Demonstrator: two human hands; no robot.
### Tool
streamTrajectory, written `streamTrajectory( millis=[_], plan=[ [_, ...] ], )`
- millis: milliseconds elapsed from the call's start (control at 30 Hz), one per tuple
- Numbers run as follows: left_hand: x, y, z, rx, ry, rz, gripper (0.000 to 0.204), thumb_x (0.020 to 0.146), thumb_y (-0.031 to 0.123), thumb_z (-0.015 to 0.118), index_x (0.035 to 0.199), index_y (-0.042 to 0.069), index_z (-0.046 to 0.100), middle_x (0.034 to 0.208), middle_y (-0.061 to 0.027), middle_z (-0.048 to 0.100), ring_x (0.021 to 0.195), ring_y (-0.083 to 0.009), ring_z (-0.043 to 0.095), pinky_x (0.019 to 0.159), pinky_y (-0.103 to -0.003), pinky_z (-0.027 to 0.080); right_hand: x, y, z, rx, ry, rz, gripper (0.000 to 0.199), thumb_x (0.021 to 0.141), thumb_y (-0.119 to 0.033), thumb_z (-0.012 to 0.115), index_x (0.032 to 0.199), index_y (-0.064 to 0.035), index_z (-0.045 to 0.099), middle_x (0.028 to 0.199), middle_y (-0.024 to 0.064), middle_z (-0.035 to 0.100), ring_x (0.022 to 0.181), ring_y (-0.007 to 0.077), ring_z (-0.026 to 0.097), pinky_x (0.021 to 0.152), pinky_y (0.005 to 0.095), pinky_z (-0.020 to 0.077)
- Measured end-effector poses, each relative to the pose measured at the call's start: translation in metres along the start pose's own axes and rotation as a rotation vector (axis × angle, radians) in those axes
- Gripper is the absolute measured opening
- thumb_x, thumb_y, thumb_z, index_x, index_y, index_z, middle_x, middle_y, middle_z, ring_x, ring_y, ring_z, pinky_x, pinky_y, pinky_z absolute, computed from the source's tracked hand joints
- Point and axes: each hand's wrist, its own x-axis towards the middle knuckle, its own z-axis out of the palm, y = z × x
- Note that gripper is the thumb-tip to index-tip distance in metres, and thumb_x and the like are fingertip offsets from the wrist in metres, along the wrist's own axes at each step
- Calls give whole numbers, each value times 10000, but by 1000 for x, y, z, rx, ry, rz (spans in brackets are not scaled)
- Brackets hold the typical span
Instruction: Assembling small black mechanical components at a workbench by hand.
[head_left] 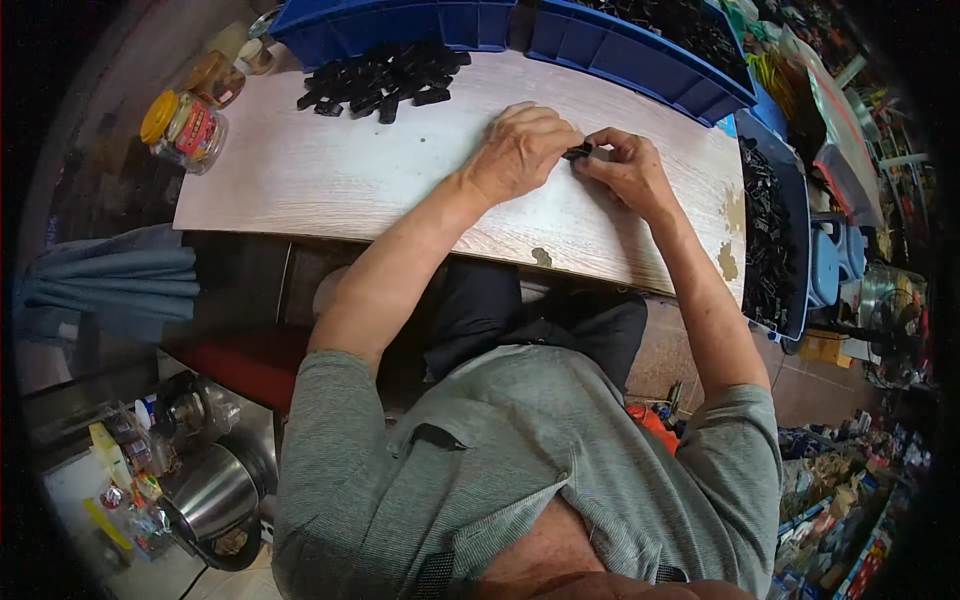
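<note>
**Both hands pinch one small black part over the desk**

Your left hand [520,150] and right hand [628,168] meet at a small black part [577,152], held between the fingertips of both. That shared grip is closed on the part, just above the pale wooden desk [340,175]; whether the part touches the wood cannot be told. Your left hand arches over it, knuckles up, fingers curled down to the part. Your right hand comes in from the other side, thumb and forefinger tight on the part's end.

Beyond the grip and to its left lies a pile of black parts [385,78], loose on the desk, well apart from your fingers. Behind that pile stands a blue bin [380,25]; a second blue bin [640,55], holding more black pieces, sits beyond the grip and a little to its right. A third blue bin [795,200] with black pieces stands off the desk's right end. Far left of the grip, at the desk's corner, a clear jar with a yellow lid [185,125] lies on its side.
</note>
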Motion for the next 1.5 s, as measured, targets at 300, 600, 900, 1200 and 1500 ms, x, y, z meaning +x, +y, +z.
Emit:
streamTrajectory(
  millis=[300,600,900,1200,1500],
  plan=[
    [-13,12,4,260,-63,6,253,946,125,592,1168,112,713,1113,-29,725,1248,-338,592,1146,-581,356,-5,-7,-3,-23,-23,40,311,837,-169,816,1107,-51,715,704,13,648,515,70,513,449,248,387],
    [-12,-9,-24,269,297,-34,175,869,50,602,1006,-12,692,1067,-154,713,995,-342,663,874,-465,538,-10,-18,-2,53,-10,75,275,805,-206,817,1022,-60,732,736,37,669,595,89,572,520,268,440],
    [-44,-57,-66,673,108,-345,171,896,82,598,989,60,741,960,-102,711,934,-317,657,819,-425,543,-17,16,-36,479,320,291,181,856,-156,751,999,-49,723,715,60,629,484,134,526,442,311,481],
    [-44,-49,-76,406,56,-438,209,955,144,623,1099,40,735,1012,-189,732,889,-412,694,791,-474,563,-6,37,-89,543,761,355,344,845,-236,827,1065,-4,701,606,51,556,530,208,648,476,384,592],
    [-22,-3,-38,317,-33,-290,225,948,94,613,1111,-7,731,1035,-170,756,931,-332,706,796,-420,580,8,-39,19,438,126,369,321,820,-304,842,882,-46,662,560,4,486,460,133,533,427,318,500]
  ],
)
